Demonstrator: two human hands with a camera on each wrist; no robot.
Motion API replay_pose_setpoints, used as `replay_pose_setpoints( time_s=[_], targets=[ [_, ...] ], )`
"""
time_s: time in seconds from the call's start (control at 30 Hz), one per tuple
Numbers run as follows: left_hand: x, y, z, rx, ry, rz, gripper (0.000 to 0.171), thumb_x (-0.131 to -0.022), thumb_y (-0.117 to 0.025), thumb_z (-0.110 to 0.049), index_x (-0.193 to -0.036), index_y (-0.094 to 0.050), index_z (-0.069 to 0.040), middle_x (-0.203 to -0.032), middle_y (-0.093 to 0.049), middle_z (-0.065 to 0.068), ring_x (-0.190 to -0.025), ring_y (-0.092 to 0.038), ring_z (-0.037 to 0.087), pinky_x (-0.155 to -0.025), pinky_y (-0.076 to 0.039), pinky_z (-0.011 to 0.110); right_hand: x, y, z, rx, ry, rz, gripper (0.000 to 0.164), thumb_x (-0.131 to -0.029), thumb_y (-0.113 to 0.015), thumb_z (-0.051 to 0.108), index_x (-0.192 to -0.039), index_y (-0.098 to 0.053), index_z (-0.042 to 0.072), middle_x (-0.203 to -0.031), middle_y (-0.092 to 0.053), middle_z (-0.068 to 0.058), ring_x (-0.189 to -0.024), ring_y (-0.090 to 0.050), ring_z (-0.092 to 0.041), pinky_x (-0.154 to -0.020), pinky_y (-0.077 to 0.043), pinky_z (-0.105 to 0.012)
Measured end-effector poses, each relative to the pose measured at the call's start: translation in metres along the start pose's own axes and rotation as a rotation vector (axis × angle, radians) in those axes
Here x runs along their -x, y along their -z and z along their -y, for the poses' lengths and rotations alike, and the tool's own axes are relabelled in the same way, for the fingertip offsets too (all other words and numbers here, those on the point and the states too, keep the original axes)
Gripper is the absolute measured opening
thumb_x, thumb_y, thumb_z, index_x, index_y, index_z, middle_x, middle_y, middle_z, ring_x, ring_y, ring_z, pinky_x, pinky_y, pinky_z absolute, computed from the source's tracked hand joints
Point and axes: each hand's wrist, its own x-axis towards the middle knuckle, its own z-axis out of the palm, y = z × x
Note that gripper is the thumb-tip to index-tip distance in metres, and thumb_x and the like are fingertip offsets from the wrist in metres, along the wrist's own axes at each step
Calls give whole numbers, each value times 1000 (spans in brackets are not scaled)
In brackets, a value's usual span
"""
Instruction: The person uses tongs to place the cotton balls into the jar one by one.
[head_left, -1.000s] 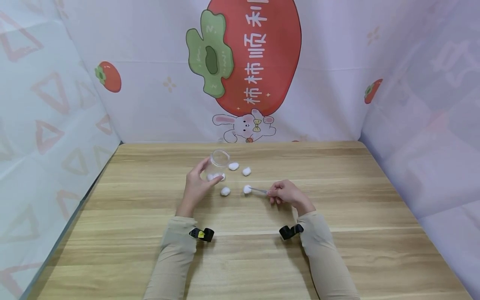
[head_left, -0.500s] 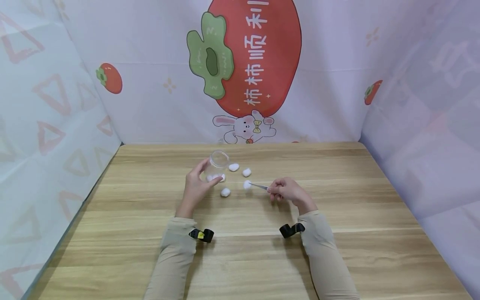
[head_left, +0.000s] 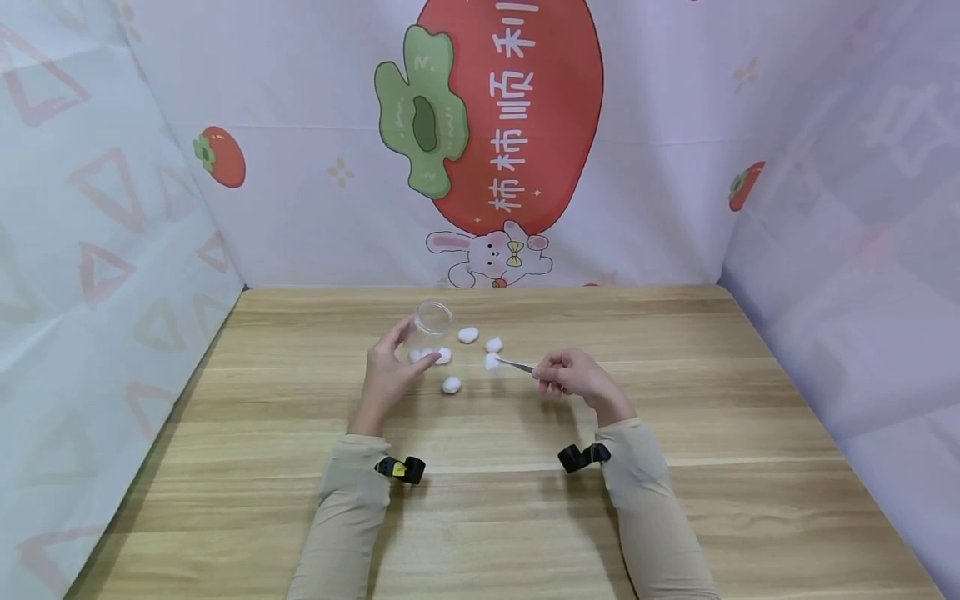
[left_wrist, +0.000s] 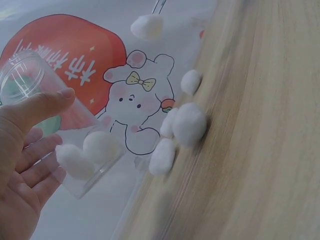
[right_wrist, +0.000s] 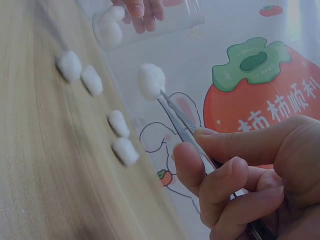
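My left hand (head_left: 388, 371) grips a clear jar (left_wrist: 75, 107), thumb on one side and fingers on the other. The jar leans, and white cotton balls (left_wrist: 100, 146) lie at its bottom. In my right hand (head_left: 573, 375) are metal tweezers (right_wrist: 182, 127), pinched between thumb and fingers. Their tips hold a cotton ball (right_wrist: 151, 81), which hangs above the table to the right of the jar. Several loose cotton balls (head_left: 452, 385) rest on the tabletop near both hands; in the right wrist view two of these balls (right_wrist: 120, 124) lie close together.
The wooden table (head_left: 480, 533) runs back to a printed cloth (head_left: 300, 208) with a large red persimmon and a rabbit. Pale cloth also hangs along the left and right sides. Black wrist cameras (head_left: 576, 458) sit on both forearms.
My right hand has moved away from me, raising the cotton ball in the tweezers off the table. My left hand has shifted slightly left with the jar.
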Motion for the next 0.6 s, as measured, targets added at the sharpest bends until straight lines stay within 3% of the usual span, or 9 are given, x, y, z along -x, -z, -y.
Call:
replay_pose_setpoints(
  time_s=[0.33,0.6],
  targets=[
    [-1,2,0,3,-11,-6,69,-72,-84,-11,-132,-53,0,-132,-60,21,-124,-58,37,-115,-40,50,4,3,13,0,20,-11,23,-95,-58,12,-98,-59,-11,-63,-61,6,-54,-49,-6,-48,-34,-17],
    [0,3,0,-3,6,5,70,-72,-83,-12,-134,-51,0,-134,-59,22,-125,-56,37,-116,-37,51,6,5,21,-38,13,-13,14,-95,-57,12,-90,-61,0,-62,-61,7,-51,-46,-4,-46,-33,-16]
  ],
)
